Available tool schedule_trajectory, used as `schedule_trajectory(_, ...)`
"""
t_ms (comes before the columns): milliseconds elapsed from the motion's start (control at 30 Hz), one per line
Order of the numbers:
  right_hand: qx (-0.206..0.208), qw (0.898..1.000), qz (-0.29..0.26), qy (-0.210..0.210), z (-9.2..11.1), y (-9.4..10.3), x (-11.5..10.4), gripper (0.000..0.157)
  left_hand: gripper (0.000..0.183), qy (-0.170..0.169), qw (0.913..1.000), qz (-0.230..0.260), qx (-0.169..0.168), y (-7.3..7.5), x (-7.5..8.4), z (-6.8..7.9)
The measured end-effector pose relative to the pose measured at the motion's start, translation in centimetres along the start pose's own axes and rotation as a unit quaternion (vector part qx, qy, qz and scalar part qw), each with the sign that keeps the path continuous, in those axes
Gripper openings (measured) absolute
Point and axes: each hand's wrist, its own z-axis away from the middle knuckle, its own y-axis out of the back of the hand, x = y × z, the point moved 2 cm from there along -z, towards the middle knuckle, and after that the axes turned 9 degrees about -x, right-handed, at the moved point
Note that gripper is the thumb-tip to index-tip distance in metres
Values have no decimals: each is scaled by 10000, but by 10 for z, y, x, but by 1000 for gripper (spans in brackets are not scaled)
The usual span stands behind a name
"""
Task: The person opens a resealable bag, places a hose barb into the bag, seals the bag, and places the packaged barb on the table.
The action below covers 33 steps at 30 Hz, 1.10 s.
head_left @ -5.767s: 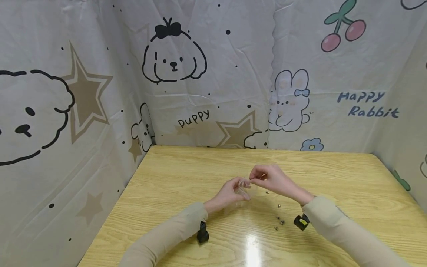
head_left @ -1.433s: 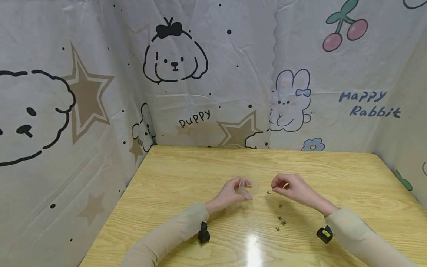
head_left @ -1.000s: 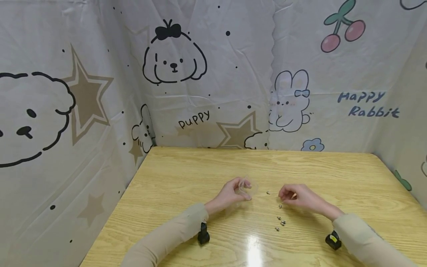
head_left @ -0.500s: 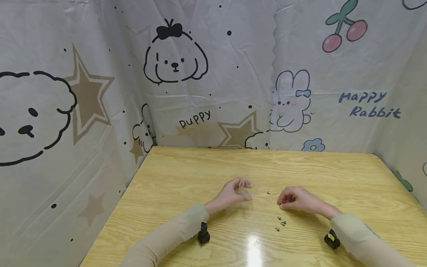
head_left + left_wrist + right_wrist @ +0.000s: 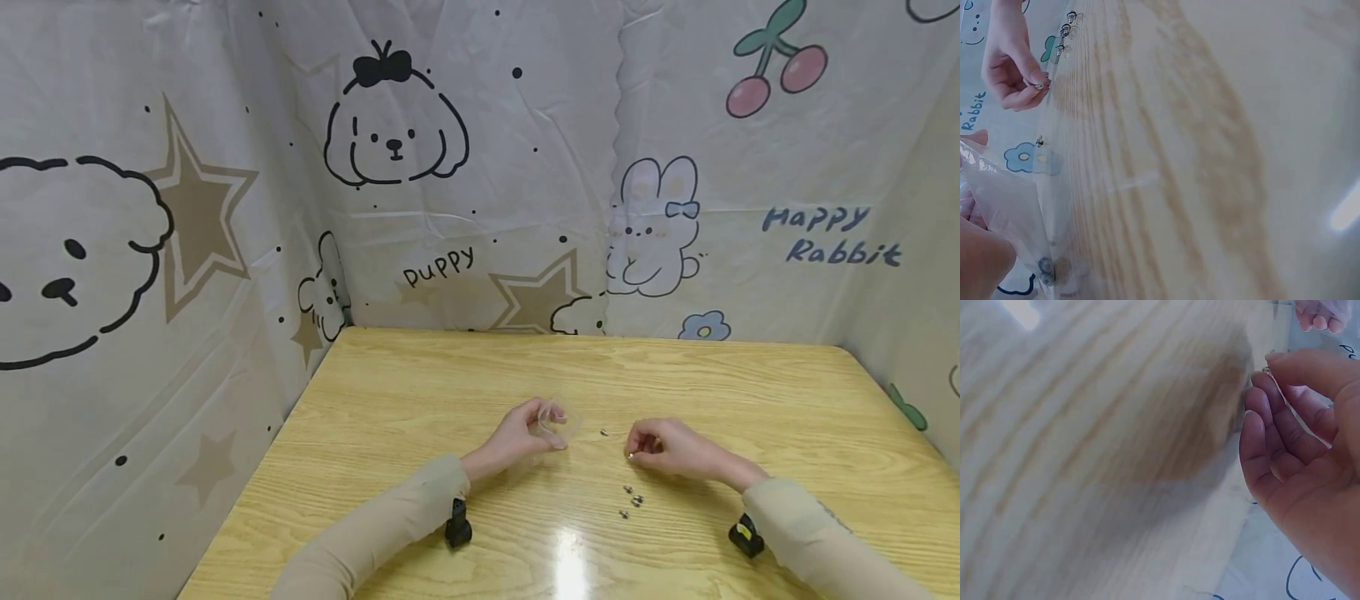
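In the head view my left hand (image 5: 517,429) holds a clear plastic bag (image 5: 567,421) by its mouth, thumb and fingers spread around the round opening. The left wrist view shows the bag's film (image 5: 1004,187) hanging down, with small metal pieces (image 5: 1046,270) at its bottom. My right hand (image 5: 667,446), right of the bag and close over the table, pinches a small metal screw (image 5: 1038,86) between thumb and index fingertip; only a bit of it shows. A loose screw (image 5: 603,432) lies between the two hands.
Several more small screws (image 5: 637,500) lie in a loose group on the wooden table (image 5: 420,383), nearer than the right hand. A printed curtain (image 5: 480,167) hangs behind and at both sides. Black cameras (image 5: 457,527) sit on both wrists.
My right hand has moved from the bag's mouth rightward and nearer to a screw on the table, and now pinches it, slightly raised. The left hand keeps holding the bag in place.
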Motion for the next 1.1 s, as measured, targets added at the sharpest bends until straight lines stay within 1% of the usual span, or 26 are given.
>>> schedule_trajectory(133,113,9997,98,-168,-4,7,-6,6,38,0,10000,-9,14,0,0,-1)
schedule_trajectory(400,620,9976,305,-44,-17,23,-24,4,38,56,10000,25,61,0,-2,-2)
schedule_trajectory(500,818,9960,350,97,-23,27,-33,4,38,63,9999,43,69,0,-2,-2)
schedule_trajectory(633,1071,9927,373,411,-32,32,-47,7,38,29,10000,28,74,0,-1,-1)
schedule_trajectory(733,1186,9900,468,607,-40,34,-57,8,38,15,10000,79,56,0,-1,0)
schedule_trajectory(800,1186,9890,525,714,-45,35,-62,8,38,6,9999,142,47,0,-1,0)
schedule_trajectory(900,1053,9889,567,879,-54,35,-70,8,37,-31,9999,163,25,0,-1,0)
schedule_trajectory(1100,828,9879,608,1159,-68,31,-84,6,36,-69,10000,42,-4,0,1,1)
